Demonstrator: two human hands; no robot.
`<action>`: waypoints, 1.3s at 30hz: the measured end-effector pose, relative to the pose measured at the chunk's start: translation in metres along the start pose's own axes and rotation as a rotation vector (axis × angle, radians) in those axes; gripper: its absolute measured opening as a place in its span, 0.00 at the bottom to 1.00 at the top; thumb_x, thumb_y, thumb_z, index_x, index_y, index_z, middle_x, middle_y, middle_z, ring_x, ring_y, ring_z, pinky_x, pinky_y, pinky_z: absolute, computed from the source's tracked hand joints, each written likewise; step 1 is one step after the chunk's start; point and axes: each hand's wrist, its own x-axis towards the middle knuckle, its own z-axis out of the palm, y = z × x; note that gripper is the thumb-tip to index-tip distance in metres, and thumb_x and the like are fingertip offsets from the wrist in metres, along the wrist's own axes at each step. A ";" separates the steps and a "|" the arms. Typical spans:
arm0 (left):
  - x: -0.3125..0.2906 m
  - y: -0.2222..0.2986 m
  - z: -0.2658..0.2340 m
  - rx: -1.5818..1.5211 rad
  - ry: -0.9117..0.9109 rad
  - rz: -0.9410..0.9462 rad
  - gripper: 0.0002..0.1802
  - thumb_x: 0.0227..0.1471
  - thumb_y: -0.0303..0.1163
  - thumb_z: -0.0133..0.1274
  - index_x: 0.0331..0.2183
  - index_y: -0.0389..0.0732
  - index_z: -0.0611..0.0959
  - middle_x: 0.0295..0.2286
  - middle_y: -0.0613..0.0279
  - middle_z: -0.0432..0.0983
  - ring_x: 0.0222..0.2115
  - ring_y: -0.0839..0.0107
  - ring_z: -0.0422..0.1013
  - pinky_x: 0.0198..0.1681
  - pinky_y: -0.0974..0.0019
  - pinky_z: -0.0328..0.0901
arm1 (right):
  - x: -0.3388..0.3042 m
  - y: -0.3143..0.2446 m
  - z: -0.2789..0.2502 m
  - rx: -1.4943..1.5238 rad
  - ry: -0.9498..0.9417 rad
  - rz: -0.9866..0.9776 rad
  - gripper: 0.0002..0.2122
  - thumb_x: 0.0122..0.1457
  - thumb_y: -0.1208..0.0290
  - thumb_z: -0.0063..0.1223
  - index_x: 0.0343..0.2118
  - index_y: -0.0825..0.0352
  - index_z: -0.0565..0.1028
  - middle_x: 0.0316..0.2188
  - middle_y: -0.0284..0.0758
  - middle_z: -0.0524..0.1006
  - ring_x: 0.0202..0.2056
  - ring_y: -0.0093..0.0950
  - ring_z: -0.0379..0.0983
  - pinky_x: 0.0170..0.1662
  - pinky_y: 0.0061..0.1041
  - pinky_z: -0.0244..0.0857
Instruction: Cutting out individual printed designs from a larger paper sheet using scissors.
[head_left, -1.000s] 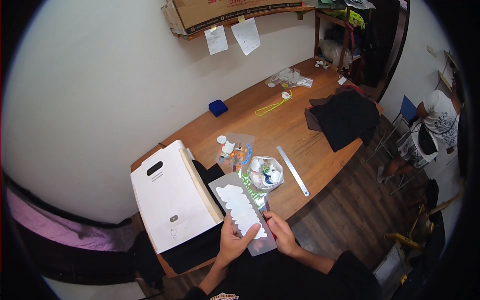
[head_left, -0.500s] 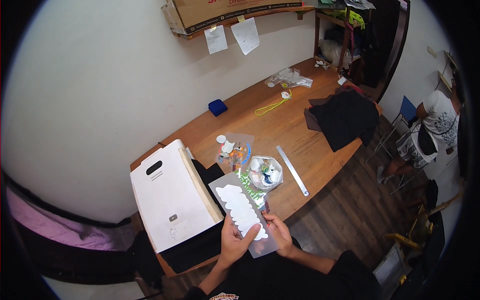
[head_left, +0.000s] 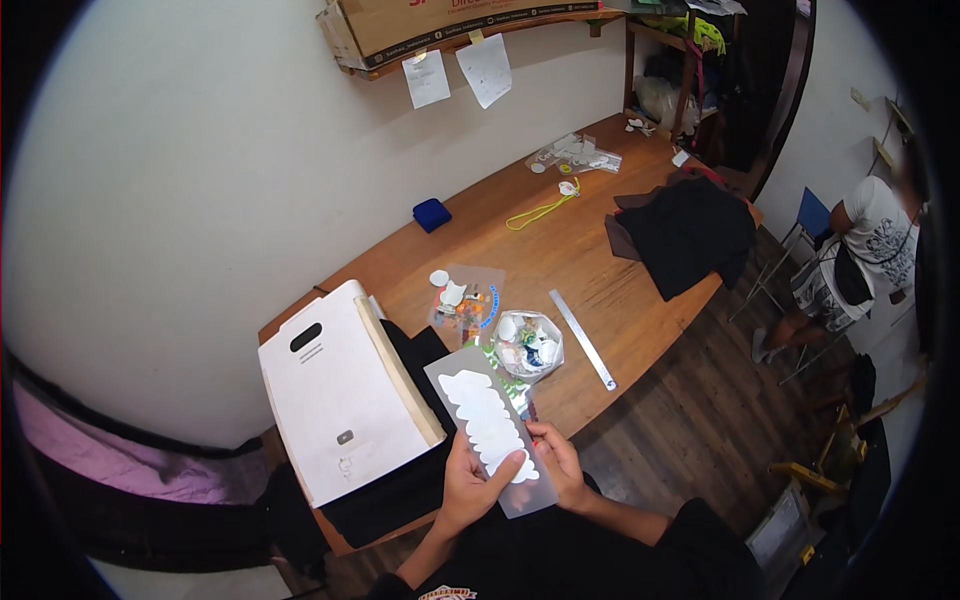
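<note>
I hold a translucent film sheet [head_left: 545,488] with a long white scalloped shape [head_left: 484,425] on it, tilted above the table's near edge. My left hand [head_left: 476,483] is closed on its lower left side, the thumb lying over the white shape. At the right edge my right hand [head_left: 563,470] pinches the sheet, its fingertips partly behind it; a small red spot shows by them. Just beyond the sheet, a clear plastic tub [head_left: 528,347] contains white and coloured scraps. Part of a green-patterned film [head_left: 517,391] shows between sheet and tub.
A white heat-press-like machine [head_left: 345,400] with black cloth beneath stands left on the wooden table [head_left: 400,262]. A steel ruler [head_left: 583,340], printed film [head_left: 468,300], blue pouch [head_left: 432,215], yellow lanyard [head_left: 530,217] and dark garments [head_left: 690,235] lie around. A person [head_left: 875,240] is at the right.
The sheet has shifted very slightly to the right in my hands. The view has moved a little; both hands keep their grip.
</note>
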 end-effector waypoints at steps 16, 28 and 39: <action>0.000 -0.003 -0.002 0.044 0.027 -0.012 0.26 0.47 0.20 0.53 0.47 0.32 0.61 0.36 0.59 0.69 0.34 0.76 0.70 0.35 0.76 0.67 | 0.002 0.006 0.001 -0.114 0.049 -0.022 0.12 0.62 0.71 0.36 0.42 0.73 0.65 0.34 0.33 0.69 0.36 0.18 0.64 0.39 0.17 0.60; 0.000 0.000 -0.004 0.040 0.004 0.010 0.26 0.47 0.20 0.52 0.47 0.31 0.60 0.34 0.56 0.71 0.30 0.72 0.73 0.30 0.74 0.69 | 0.001 0.001 0.000 -0.069 0.029 0.004 0.16 0.62 0.63 0.34 0.42 0.73 0.65 0.32 0.32 0.71 0.34 0.16 0.65 0.38 0.16 0.59; 0.001 0.005 -0.006 0.026 -0.042 -0.049 0.26 0.47 0.19 0.52 0.47 0.31 0.59 0.34 0.55 0.71 0.28 0.71 0.73 0.28 0.74 0.70 | 0.001 -0.006 0.001 -0.075 0.003 0.041 0.12 0.62 0.69 0.35 0.43 0.73 0.65 0.34 0.32 0.69 0.36 0.16 0.64 0.39 0.16 0.59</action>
